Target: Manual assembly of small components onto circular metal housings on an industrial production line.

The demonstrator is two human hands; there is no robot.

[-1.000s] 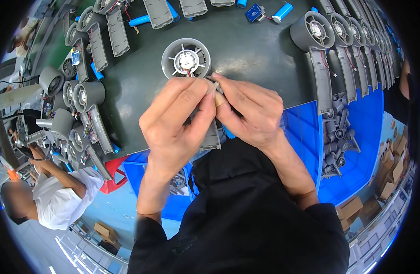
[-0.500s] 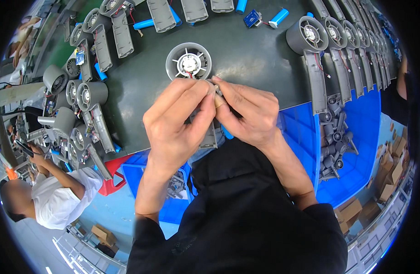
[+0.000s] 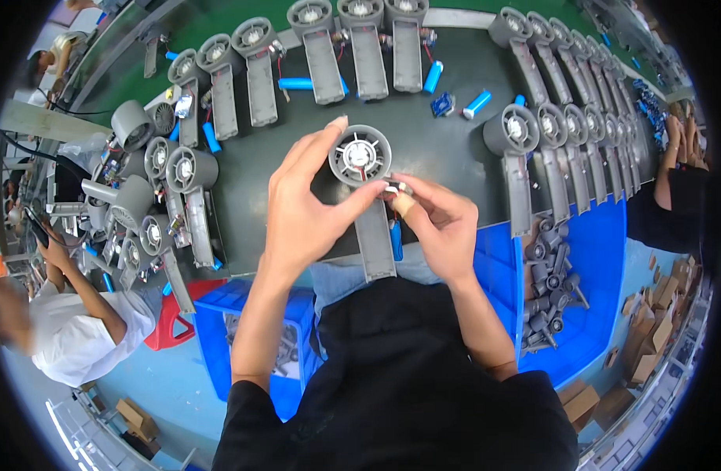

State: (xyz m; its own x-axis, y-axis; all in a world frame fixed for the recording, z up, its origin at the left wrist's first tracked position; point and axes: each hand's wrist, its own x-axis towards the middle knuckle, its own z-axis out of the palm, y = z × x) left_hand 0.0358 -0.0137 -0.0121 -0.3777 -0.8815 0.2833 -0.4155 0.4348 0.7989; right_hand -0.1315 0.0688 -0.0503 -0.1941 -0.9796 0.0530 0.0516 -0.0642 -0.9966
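Moved: hands have parted, baring the grey fan unit (image 3: 366, 180)
Left hand (image 3: 305, 212): clasps its round head at 9 o'clock
Right hand (image 3: 439, 224): pinches a small part (image 3: 395, 189) at 4 o'clock

Bright, even overhead light; sharp centre, fisheye-bent edges, black vignette.

a dark worktable (image 3: 447, 149) fills the scene under bright, even light. below its near edge, blue bins (image 3: 596, 259) stand on a pale blue floor (image 3: 164, 385); cardboard boxes (image 3: 651, 345) lie right of the bins, a red stool (image 3: 168, 322) left.
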